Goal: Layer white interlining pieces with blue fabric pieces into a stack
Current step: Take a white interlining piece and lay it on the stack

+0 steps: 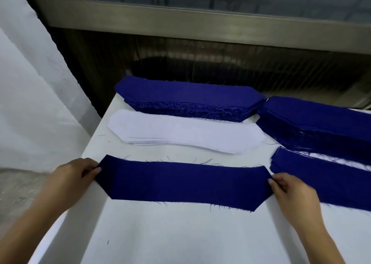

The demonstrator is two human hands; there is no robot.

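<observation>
On the counter the single fabric piece lies in front, the interlining pile behind it, the fabric pile farthest back.

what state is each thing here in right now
blue piece, spread flat on the table, held at both ends
left hand, pinches its left end
right hand, pinches its right end
white interlining stack, lying flat, untouched
far blue stack, thick, edges frayed, untouched
right blue stack, thick, untouched
layered stack, blue on top, white peeking out
</observation>
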